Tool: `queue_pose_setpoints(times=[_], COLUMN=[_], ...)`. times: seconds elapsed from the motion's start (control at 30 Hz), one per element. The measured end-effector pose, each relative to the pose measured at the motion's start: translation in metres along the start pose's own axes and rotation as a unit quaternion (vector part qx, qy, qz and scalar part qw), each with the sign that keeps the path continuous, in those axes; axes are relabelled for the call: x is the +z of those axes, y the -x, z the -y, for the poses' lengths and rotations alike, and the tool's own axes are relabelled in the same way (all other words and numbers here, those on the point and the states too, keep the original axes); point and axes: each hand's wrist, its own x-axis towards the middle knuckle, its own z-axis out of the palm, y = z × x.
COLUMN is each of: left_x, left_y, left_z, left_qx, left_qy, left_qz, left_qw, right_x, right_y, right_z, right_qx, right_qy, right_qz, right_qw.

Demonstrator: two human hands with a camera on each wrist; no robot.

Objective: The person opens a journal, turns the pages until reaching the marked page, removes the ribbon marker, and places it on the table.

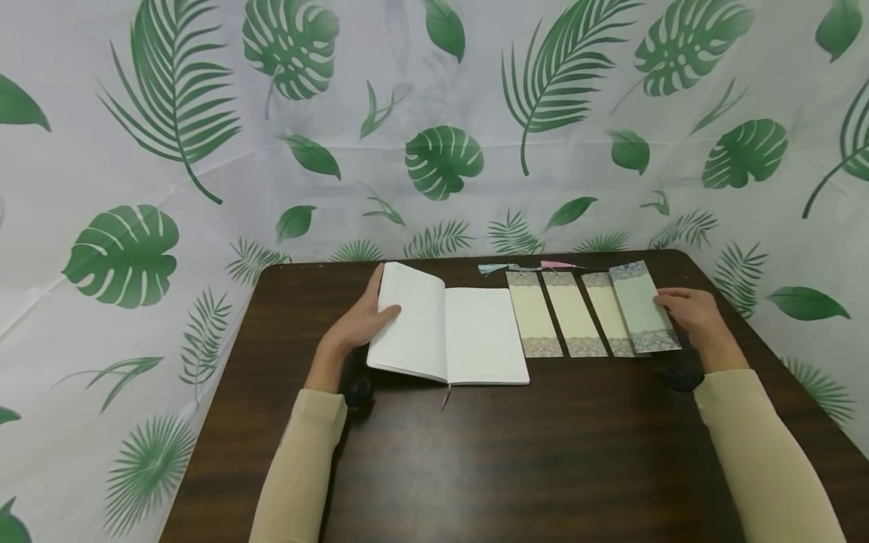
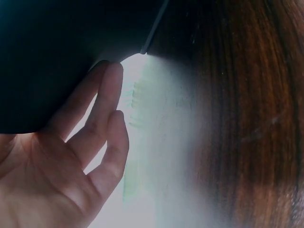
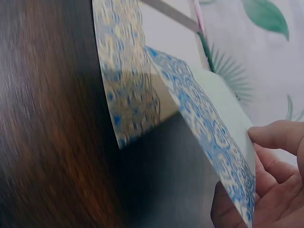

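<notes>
In the head view an open notebook [image 1: 485, 335] with white pages lies on the table. My left hand [image 1: 363, 320] holds up its left half, thumb on the page and fingers behind. From the left wrist, the dark cover [image 2: 57, 47] hides my thumb and part of the fingers. At the right, my right hand [image 1: 692, 313] pinches the edge of a pale green bookmark [image 1: 641, 302] with blue patterned ends. The right wrist view shows this bookmark [image 3: 223, 102] tilted up off the table, thumb on its face. It partly covers the rightmost cream bookmark [image 1: 604, 298].
Two more cream bookmarks, a left one [image 1: 534, 313] and a middle one [image 1: 573, 313], lie between notebook and right hand. A blue tassel [image 1: 492, 268] and a pink tassel [image 1: 557, 264] lie behind them. The dark wooden table [image 1: 475, 467] meets a leaf-print curtain [image 1: 380, 173] at the back.
</notes>
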Motion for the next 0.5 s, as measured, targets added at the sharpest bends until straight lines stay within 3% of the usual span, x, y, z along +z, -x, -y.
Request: queue_pose_setpoints(times=[0.3, 0.5], left_x=[0.003, 0.001], left_y=[-0.002, -0.001], left_z=[0.001, -0.001], left_qx=[0.001, 0.014], left_qy=[-0.009, -0.012], left_qz=[0.002, -0.006], left_qw=[1.0000, 0.9998], right_x=[-0.016, -0.022], right_y=[-0.008, -0.015], right_z=[-0.017, -0.021], right_qx=[0.033, 0.030], right_qy=[-0.010, 0.003], right_qz=[-0.029, -0.035], right_qw=[0.9990, 0.9990])
